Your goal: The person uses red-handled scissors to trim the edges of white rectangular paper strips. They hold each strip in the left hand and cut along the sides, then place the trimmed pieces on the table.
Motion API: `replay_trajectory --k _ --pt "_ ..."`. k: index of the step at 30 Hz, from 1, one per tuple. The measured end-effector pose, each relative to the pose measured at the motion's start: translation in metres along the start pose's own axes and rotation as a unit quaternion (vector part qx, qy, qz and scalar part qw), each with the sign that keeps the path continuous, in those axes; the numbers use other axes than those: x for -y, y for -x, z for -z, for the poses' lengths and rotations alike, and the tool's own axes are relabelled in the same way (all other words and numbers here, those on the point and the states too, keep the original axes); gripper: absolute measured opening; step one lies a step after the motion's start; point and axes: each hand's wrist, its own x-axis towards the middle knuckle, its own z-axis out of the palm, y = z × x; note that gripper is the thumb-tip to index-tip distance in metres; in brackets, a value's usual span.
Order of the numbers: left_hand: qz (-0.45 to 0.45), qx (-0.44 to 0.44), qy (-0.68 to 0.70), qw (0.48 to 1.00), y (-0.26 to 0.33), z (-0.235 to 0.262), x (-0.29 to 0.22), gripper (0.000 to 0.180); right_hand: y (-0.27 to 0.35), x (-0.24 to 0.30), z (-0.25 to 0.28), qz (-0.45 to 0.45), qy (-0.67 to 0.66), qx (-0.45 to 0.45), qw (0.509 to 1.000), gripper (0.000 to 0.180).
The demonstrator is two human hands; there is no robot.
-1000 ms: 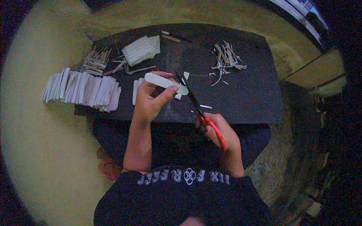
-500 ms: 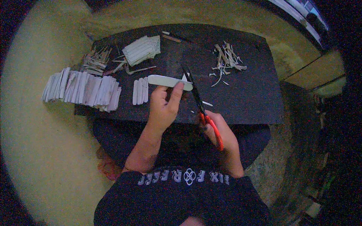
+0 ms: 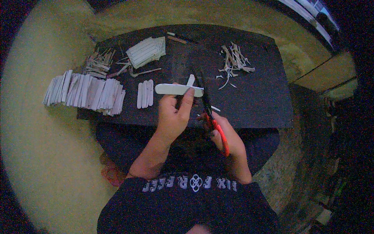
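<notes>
My left hand (image 3: 174, 113) pinches a flat white strip (image 3: 171, 89) with a rounded left end, held level above the dark table. A narrow white sliver (image 3: 191, 80) sticks up behind its right part. My right hand (image 3: 230, 136) is closed around scissors (image 3: 219, 132) with orange-red handles and dark blades. The blades point away from me, right at the strip's right end. How far apart they are is hard to see in the dim light. A small white offcut (image 3: 215, 109) shows beside the scissors.
On the dark table (image 3: 257, 101), a long row of whitish strips (image 3: 85, 91) lies left, several rounded strips (image 3: 145, 94) nearer the middle. Behind are brownish thin pieces (image 3: 99, 62), a stack of pale lined pieces (image 3: 144, 52) and a pen (image 3: 183, 37). Curled scraps (image 3: 235, 60) lie right.
My left hand and the white strip have shifted slightly right and toward me. The scissor blades have swung a little to the right, and the sliver behind the strip shows more.
</notes>
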Motion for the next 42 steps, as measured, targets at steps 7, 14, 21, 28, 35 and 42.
replay_trajectory --k 7,14,21,28,35,42 --pt "0.02 0.001 0.033 0.999 -0.001 0.001 0.004 0.016 -0.001 -0.004 0.001 -0.013 0.019 0.008 1.0 0.053" --pt "0.031 0.008 0.047 0.998 -0.004 0.002 0.002 0.016 -0.001 -0.005 0.003 0.005 0.0 -0.001 1.0 0.055" --pt "0.036 0.022 0.045 0.998 -0.008 0.006 0.007 0.016 0.0 0.003 0.006 -0.013 -0.019 0.02 1.0 0.046" --pt "0.043 0.01 0.067 0.997 -0.011 0.005 0.002 0.014 0.002 0.012 0.004 -0.012 -0.022 -0.004 1.0 0.042" --pt "0.041 -0.048 0.133 0.989 -0.01 0.0 0.003 0.031 0.006 0.012 0.001 -0.011 -0.019 -0.007 1.0 0.04" --pt "-0.015 -0.074 0.105 0.992 -0.008 -0.004 0.002 0.04 0.01 -0.013 -0.004 0.031 0.052 -0.016 0.998 0.057"
